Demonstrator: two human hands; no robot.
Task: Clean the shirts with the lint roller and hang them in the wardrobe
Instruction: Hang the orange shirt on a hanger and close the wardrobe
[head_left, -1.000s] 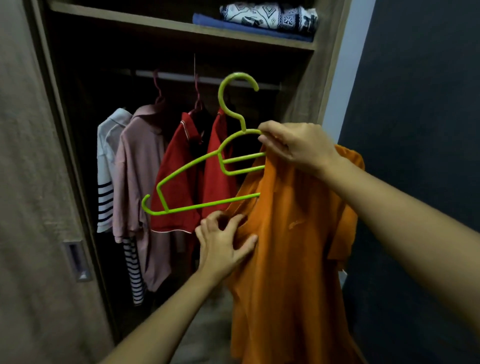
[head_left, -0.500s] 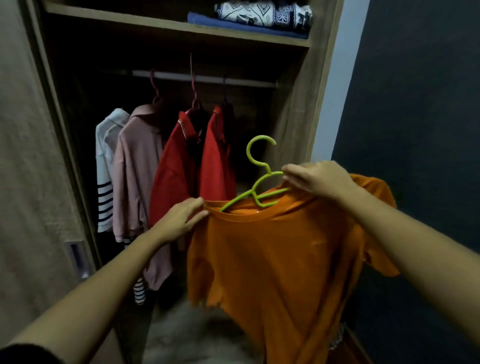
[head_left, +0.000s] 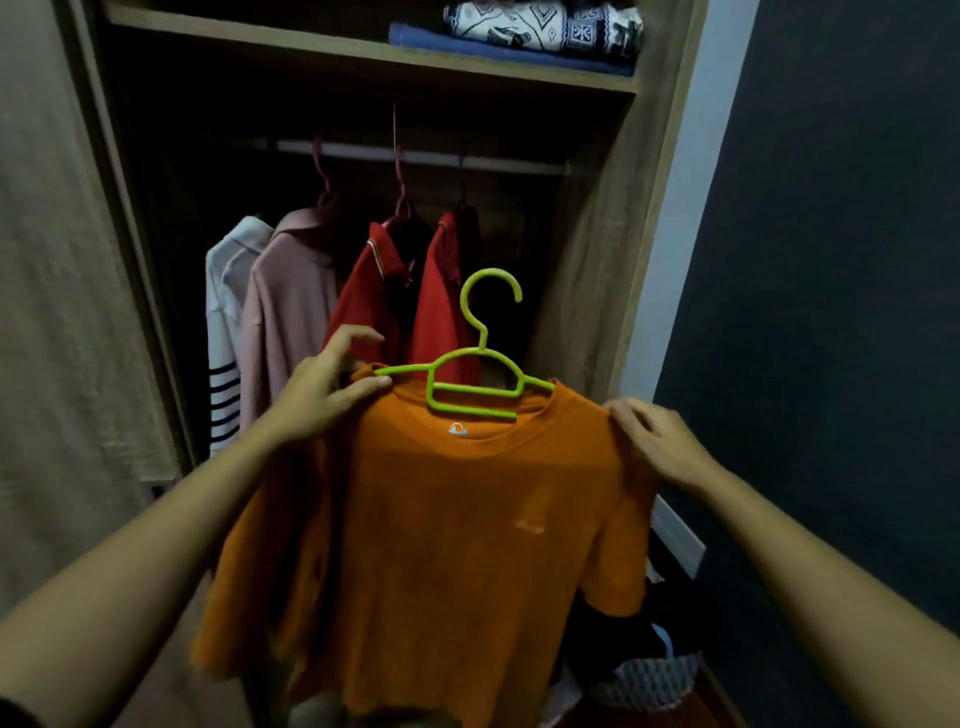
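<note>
We hold the orange shirt (head_left: 467, 530) on its green hanger (head_left: 467, 384) at 6 o'clock below the rail (head_left: 415, 156). Our left hand (head_left: 322, 395) pinches 1 shoulder; our right hand (head_left: 654, 441) grips the other. 4 shirts (head_left: 291, 312) hang already; hooking this 1 remains.

Rail, right section: the wardrobe rail (head_left: 498, 162) runs bare from the rightmost hung shirt to the wardrobe's right side panel (head_left: 597, 270); dark open space below.
Rail, left and centre: occupied by a white striped shirt (head_left: 224, 332), a pink shirt (head_left: 291, 317) and two red shirts (head_left: 415, 306), packed close.
Overhead: shelf (head_left: 363, 49) caps the rail bay.
Left boundary: sliding door (head_left: 62, 286).
Approach: the orange T-shirt (head_left: 457, 530) on its green hanger (head_left: 475, 379) fills the foreground; hook below rail level.
</note>
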